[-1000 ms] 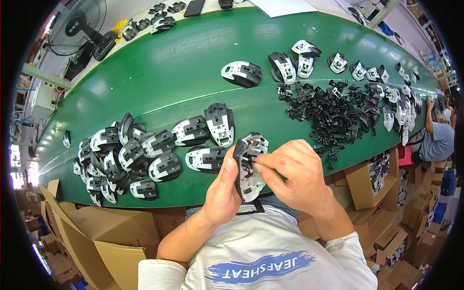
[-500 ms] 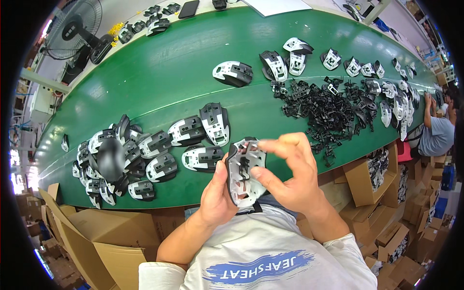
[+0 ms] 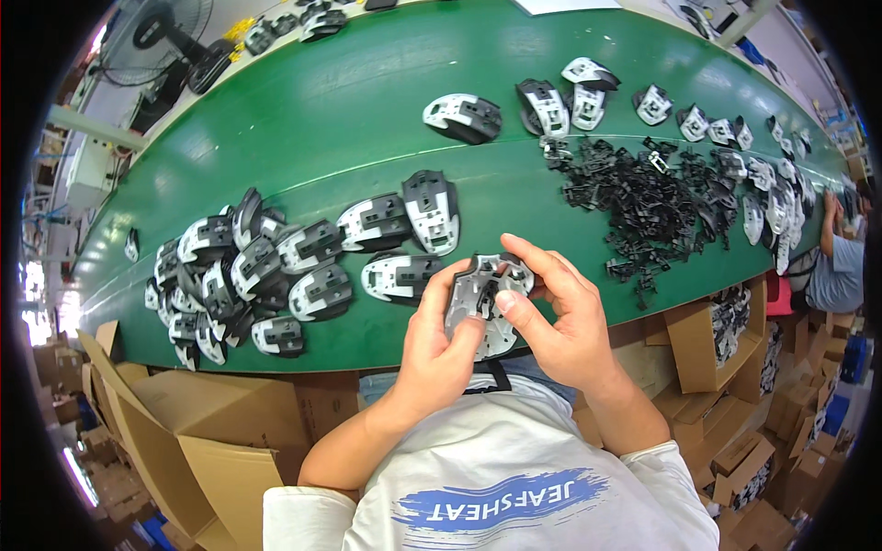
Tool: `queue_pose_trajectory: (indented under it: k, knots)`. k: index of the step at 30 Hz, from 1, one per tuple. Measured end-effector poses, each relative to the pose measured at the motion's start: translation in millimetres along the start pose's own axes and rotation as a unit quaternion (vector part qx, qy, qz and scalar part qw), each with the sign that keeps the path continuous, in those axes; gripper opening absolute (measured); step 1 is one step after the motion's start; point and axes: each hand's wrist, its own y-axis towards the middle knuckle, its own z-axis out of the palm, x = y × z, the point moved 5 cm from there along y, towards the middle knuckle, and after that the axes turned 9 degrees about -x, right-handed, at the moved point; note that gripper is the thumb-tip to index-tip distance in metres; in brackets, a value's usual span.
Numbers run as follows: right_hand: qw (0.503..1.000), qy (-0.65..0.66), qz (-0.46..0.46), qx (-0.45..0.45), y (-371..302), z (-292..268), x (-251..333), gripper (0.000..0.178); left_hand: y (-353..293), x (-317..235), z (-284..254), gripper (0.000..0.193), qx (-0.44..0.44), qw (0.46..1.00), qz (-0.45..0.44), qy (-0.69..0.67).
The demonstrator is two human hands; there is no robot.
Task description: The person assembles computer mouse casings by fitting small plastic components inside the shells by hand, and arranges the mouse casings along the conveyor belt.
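A computer mouse shell (image 3: 499, 342) is between my hands in front of my waist, its hollow pale-grey inside facing up. A small black plastic part sits in its middle. My left hand (image 3: 435, 344) wraps the shell's left side, thumb laid against the inside. My right hand (image 3: 568, 326) grips the right side; its thumb presses by the black part and its fingers reach over the far edge. Just beyond my left hand lie white-and-black mouse shells (image 3: 401, 277). To the right, a heap of small black plastic parts (image 3: 648, 207) spreads over the green table (image 3: 322, 147).
A pile of mouse shells (image 3: 220, 285) covers the table's left part. More shells (image 3: 544, 108) stand along the far side. Cardboard boxes (image 3: 211, 413) are below the front edge, with others (image 3: 703, 344) at right. A fan (image 3: 184, 46) stands back left; a person (image 3: 834, 266) sits far right.
My right hand has gone from a pinch above the shell to a grip on its right side, thumb pressing inside. The shell has tilted, and my left thumb has moved onto its inside.
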Motion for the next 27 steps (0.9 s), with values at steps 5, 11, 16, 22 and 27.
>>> queue_pose_trajectory:
  k: [5, 11, 16, 22, 27]
  knots:
    - [0.994, -0.063, -0.019, 0.081, -11.7, 11.9, -1.9, 0.089, -1.5, 3.2, -9.9, 0.052, -0.015, 0.996, 0.026, 0.079]
    - [0.988, -0.121, -0.094, -0.002, -19.5, 21.9, -12.5, 0.082, -4.2, 10.2, -4.6, 0.055, -0.002, 0.986, 0.087, 0.14]
    - [0.99, -0.097, -0.103, -0.017, -23.1, 23.6, -18.8, 0.083, -5.0, 12.8, -2.3, 0.054, 0.007, 0.979, 0.126, 0.158]
    - [0.988, -0.104, -0.111, -0.003, -21.1, 28.2, -23.0, 0.085, -6.2, 20.9, -5.7, 0.053, -0.008, 0.984, 0.096, 0.15]
    - [0.994, -0.079, -0.063, 0.033, -21.0, 33.8, -21.9, 0.086, -9.3, 11.8, -10.9, 0.053, -0.012, 0.986, 0.063, 0.152]
